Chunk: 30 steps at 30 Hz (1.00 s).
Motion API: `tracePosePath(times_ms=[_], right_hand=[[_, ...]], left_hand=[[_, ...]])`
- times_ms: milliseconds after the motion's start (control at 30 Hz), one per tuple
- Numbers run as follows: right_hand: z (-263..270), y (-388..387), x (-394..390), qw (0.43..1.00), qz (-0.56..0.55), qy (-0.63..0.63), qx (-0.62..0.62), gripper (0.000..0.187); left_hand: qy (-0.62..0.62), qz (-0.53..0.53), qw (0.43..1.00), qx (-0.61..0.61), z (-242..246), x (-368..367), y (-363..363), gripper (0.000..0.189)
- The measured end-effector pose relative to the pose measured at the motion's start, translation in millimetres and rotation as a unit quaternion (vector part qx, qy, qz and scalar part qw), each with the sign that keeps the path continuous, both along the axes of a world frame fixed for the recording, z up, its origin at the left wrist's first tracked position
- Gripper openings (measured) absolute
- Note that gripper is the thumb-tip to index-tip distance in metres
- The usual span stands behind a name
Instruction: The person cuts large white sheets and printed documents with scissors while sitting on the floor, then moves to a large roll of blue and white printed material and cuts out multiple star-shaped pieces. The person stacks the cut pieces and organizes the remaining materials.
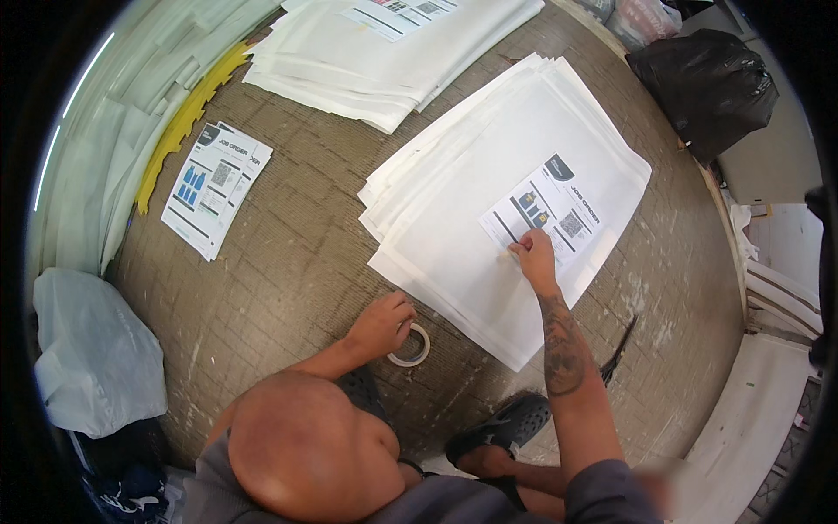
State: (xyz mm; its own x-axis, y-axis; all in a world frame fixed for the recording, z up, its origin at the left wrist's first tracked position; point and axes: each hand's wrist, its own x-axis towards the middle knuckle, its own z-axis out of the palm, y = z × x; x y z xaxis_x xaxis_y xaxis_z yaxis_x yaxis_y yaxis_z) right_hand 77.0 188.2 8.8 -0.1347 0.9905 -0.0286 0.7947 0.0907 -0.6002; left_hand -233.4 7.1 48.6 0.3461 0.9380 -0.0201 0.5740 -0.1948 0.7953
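Observation:
My right hand [534, 254] rests over the lower edge of a printed sheet [546, 206], its thumb and fingertips drawn together. The sheet bears writing, a printed code and small pictures of jerseys. It lies on a stack of large white paper sheets [458, 216] on the floor. A short, yellowish strip of tape [504, 256] shows beside the fingertips. Whether anything is pinched there is hidden. Left of the stack's near corner, my left hand [383, 325] has its fingers curled on the rim of a roll of tape [423, 354].
Scissors [619, 354] lie right of my forearm. More printed sheets [216, 190] sit at left, and another white paper stack [393, 65] lies beyond. A yellow strip [186, 124], a white plastic bag [98, 354] and a black bag [710, 92] border the brown floor [288, 249].

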Motion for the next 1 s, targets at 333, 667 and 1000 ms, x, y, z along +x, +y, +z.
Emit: tracePosePath(times_ms=[333,667,1000], right_hand=[[47,-120,-65,0.949,0.314,-0.022,-0.009,0.053],[47,-190,-143,0.949,0.288,0.052,-0.113,0.025],[100,-137,-139,0.956,0.269,0.071,-0.091,0.023]], left_hand=[[-0.048,0.198,0.977,-0.067,-26,-50,-19,0.015],[-0.204,0.029,0.951,-0.231,-18,-64,2,0.027],[-0.249,0.190,0.929,-0.198,12,-36,31,0.016]])
